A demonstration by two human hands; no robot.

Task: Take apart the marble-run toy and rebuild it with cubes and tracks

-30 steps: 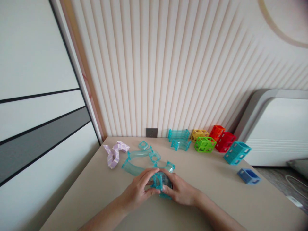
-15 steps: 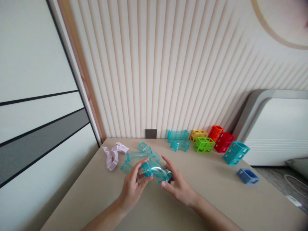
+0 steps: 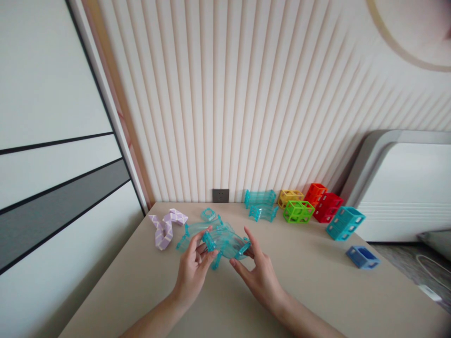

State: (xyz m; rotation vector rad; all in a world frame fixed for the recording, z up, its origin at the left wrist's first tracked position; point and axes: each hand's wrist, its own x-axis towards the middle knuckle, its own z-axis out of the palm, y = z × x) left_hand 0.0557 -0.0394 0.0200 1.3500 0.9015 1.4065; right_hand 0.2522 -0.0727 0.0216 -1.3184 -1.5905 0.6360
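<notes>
Left hand: left hand (image 3: pixel 193 267) pinches the left end frame (image 3: pixel 209 241), thumb against forefinger.
Right hand: right hand (image 3: pixel 262 274) has thumb and forefinger spread about the right end frame (image 3: pixel 243 249); can't tell how firmly the curled fingers bear on it.
Teal tube: clear teal tube (image 3: pixel 227 248) spans the two hands, just below centre of frame, over the tabletop (image 3: pixel 303 277). Can't tell if it touches the teal parts behind.
Lower flange: teal flange (image 3: pixel 216 261) shows just below the tube; can't tell whose end it is.
Grip tip: pinch the rigid end frames, not the curved, probably slippery wall.
Turning tip: seat right thumb and forefinger first, else the tube may pivot about the left pinch.
Clearance tip: lift before rotating; teal-on-teal edges read poorly and could snag.
</notes>
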